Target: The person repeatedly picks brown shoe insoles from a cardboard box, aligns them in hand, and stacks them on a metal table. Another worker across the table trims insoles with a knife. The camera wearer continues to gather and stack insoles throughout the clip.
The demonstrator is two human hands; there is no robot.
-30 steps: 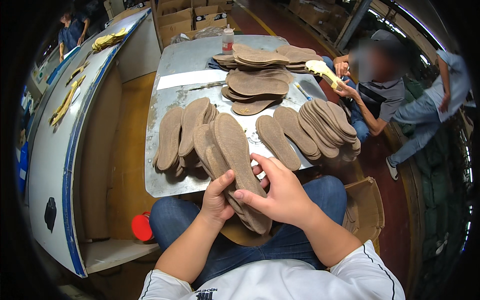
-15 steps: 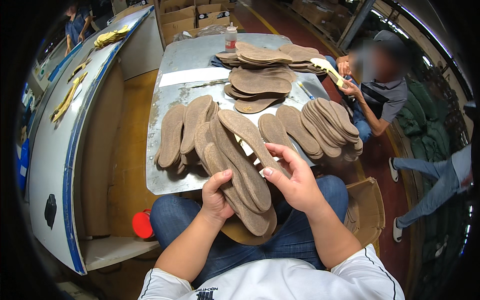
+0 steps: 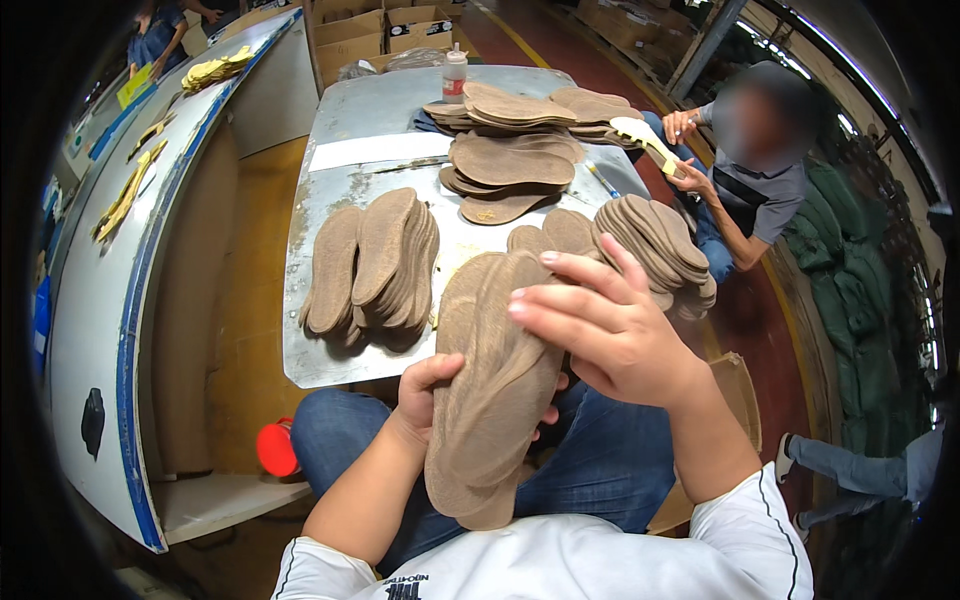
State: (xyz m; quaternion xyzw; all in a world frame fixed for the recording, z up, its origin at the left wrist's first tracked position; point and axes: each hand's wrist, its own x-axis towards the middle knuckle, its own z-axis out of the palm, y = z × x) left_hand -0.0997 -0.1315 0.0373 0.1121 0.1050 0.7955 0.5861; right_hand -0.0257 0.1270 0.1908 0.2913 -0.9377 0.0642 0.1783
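Note:
A bundle of brown felt-like insoles (image 3: pixel 480 420) lies fanned over my lap, toes pointing away from me. My left hand (image 3: pixel 425 395) grips it, thumb along the left edge and fingertips showing past the right edge. With its fingers stretched and spread, my right hand (image 3: pixel 625 330) reaches over the bundle's upper right side; the fingertips look to be touching the top insoles, blurred by motion. On the table, a left pile of insoles (image 3: pixel 385 250) and a right pile of insoles (image 3: pixel 650 240) stand to either side. More stacked insoles (image 3: pixel 510 160) lie farther back.
A metal-topped table (image 3: pixel 300 360) stands before me, with a white bottle (image 3: pixel 454 78) and a pen (image 3: pixel 603 180) on it. Across its right corner a co-worker (image 3: pixel 760 190) holds a pale yellow insole (image 3: pixel 645 140). At left runs a white bench (image 3: pixel 110 330); a red lid (image 3: pixel 277 450) sits below.
The single insole my right hand held apart now lies with the bundle. My right hand has let go and opened over it. The bundle has turned more upright in my left hand.

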